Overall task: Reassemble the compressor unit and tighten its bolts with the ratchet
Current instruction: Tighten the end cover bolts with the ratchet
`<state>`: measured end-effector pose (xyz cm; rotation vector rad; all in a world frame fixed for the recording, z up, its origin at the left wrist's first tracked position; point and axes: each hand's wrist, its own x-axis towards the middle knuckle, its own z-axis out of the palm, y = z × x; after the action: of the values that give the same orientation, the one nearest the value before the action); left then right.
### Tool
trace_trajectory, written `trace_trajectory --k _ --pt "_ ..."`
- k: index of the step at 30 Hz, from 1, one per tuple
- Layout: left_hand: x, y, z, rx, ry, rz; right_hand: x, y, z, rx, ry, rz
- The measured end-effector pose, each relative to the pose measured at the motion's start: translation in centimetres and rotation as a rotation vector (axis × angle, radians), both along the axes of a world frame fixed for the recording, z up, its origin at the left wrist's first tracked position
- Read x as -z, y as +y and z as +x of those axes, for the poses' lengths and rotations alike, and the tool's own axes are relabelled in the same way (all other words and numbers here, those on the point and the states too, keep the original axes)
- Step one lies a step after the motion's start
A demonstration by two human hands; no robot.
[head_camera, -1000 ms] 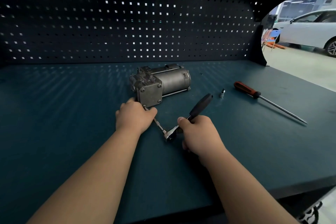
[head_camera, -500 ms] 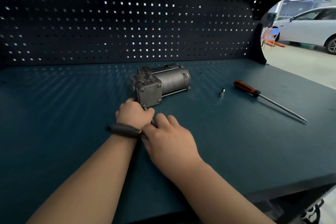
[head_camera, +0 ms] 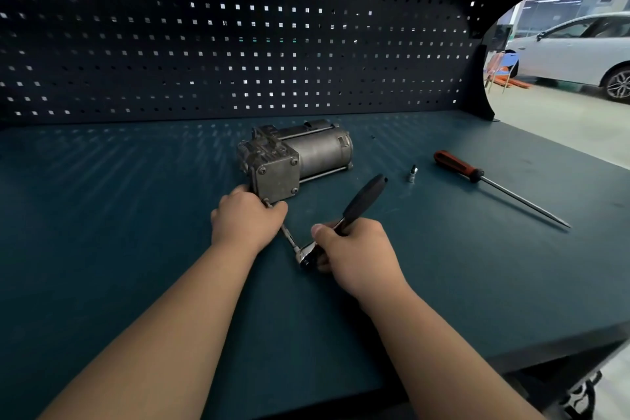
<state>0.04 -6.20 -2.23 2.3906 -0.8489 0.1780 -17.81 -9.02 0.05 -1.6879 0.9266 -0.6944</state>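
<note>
Head view, compressor: lies mid-workbench, its square end plate facing the person.
Left hand: fingers curled round the extension bar at the plate's lower near corner.
Right hand: clenched on the ratchet near its head.
Done: plate looks fitted; bolts show at three corners.
Left: tightening this corner, perhaps the others.

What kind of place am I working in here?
Likely a car repair workshop: a workbench with a pegboard back, a white car on the floor beyond, and a screwdriver lying out.
</note>
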Motion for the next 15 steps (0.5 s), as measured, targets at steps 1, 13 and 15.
trace_trajectory --k 1,13,15 --pt "0.0 -0.1 0.0 0.002 0.003 -0.003 0.0 -0.1 0.0 -0.005 0.006 0.01" --pt "-0.6 0.2 -0.7 -0.017 0.061 -0.041 0.4 2.5 1.1 -0.237 0.27 -1.131" --pt "-0.7 0.1 -0.9 -0.059 0.059 -0.021 0.6 3.3 1.5 -0.182 0.332 -1.201"
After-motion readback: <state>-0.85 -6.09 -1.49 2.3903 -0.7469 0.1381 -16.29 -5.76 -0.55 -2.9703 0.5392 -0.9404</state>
